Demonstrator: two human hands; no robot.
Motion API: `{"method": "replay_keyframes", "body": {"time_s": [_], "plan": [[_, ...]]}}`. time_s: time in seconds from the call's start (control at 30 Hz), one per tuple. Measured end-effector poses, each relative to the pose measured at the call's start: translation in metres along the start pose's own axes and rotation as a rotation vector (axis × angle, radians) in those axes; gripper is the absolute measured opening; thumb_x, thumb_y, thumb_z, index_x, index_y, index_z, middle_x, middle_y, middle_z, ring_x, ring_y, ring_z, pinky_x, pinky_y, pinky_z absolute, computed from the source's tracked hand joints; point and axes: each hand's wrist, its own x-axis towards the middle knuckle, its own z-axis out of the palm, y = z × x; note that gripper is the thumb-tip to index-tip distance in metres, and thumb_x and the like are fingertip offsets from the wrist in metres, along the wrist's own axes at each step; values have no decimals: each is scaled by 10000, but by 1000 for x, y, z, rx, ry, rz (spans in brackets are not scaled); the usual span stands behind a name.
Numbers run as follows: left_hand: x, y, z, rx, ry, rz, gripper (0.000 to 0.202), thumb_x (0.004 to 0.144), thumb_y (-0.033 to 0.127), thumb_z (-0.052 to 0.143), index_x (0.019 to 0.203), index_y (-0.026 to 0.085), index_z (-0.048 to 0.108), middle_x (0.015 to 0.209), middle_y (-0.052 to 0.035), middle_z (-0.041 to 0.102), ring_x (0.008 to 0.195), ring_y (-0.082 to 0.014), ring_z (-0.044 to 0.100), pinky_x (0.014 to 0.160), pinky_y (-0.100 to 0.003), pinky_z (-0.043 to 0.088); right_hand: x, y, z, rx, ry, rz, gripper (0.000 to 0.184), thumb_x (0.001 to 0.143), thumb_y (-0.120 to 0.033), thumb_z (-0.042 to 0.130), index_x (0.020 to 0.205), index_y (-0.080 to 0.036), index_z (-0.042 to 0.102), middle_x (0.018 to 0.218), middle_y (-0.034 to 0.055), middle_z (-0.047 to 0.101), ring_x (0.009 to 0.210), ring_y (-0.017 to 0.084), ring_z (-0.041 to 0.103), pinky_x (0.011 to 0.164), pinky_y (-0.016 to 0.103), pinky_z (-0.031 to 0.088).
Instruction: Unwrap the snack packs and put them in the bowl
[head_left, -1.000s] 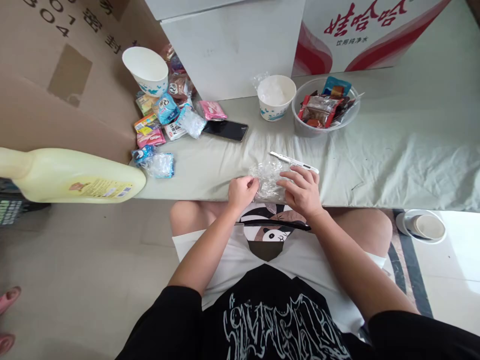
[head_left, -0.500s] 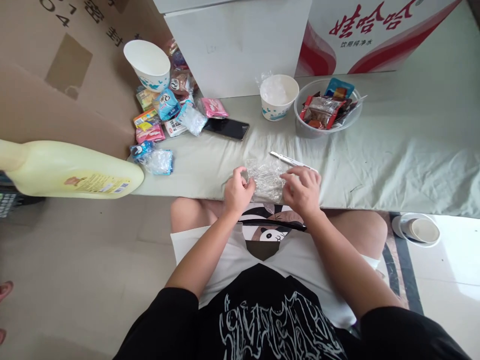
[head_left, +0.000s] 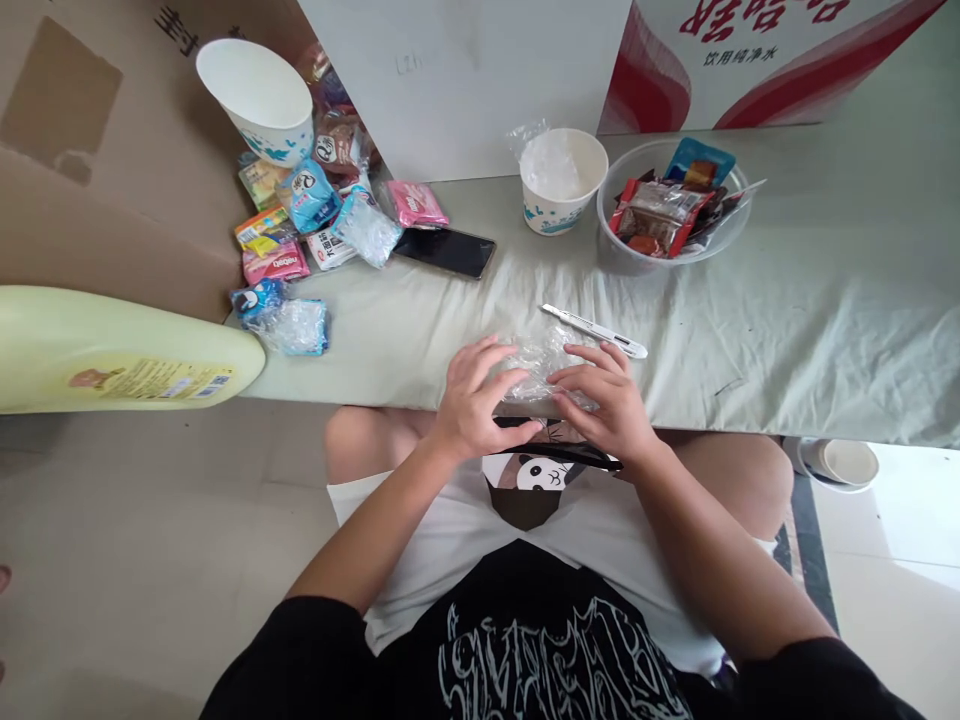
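Observation:
A crumpled piece of clear plastic film (head_left: 534, 358) lies near the front edge of the cloth-covered table. My left hand (head_left: 474, 402) is at its left side, fingers curved and spread, fingertips at the film's edge. From the right, my right hand (head_left: 611, 405) reaches over the film with its fingers apart, the tips resting on or just above it. Neither hand is closed around anything. Just beyond my right fingers lies a white utility knife (head_left: 592, 330). Part of the film is hidden under my fingers.
A paper cup with plastic film (head_left: 559, 185) and a clear bowl of wrapped snacks (head_left: 611, 225) stand behind. Leftward are a phone (head_left: 450, 252), several snack packets (head_left: 311, 195), another paper cup (head_left: 259, 95) and a large yellow bottle (head_left: 135, 350). Boxes (head_left: 465, 90) line the back.
My fingers have spread wider, and my left hand has turned with its thumb now pointing right. The film looks more bunched between my hands. The view has shifted slightly.

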Motion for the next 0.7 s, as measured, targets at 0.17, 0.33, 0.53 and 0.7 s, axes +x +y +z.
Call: {"method": "replay_keyframes", "body": {"time_s": [0.17, 0.33, 0.53, 0.7], "plan": [[47, -15, -16, -304, -213, -225, 118, 845, 311, 680, 904, 210, 663, 882, -35, 740, 899, -216, 723, 839, -357, 568, 50, -13, -20, 288, -71, 88, 264, 920, -471, 640, 1028, -235, 687, 994, 42, 765, 930, 221, 730, 996, 411, 510], [80, -48, -3, -645, -212, -619, 269, 760, 418, 744, 750, 186, 608, 640, 22, 581, 566, -107, 534, 529, -242, 427, 90, 9, -8, 310, -72, 241, 220, 888, -430, 661, 885, -211, 681, 803, 16, 712, 731, 184, 669, 685, 302, 524], [67, -72, 6, -957, -346, -817, 300, 731, 386, 793, 738, 192, 565, 629, 27, 612, 535, -96, 562, 494, -220, 442, 73, 29, 10, 317, -105, 440, 224, 900, -386, 649, 768, -205, 632, 619, -18, 625, 542, 128, 562, 511, 258, 425], [68, -82, -2, -1271, -374, -907, 316, 804, 410, 770, 823, 212, 524, 608, 62, 602, 452, -93, 582, 414, -197, 461, 82, 28, 11, 440, -198, 457, 159, 871, -353, 695, 848, -201, 655, 677, -19, 648, 587, 121, 581, 530, 248, 450]]}}
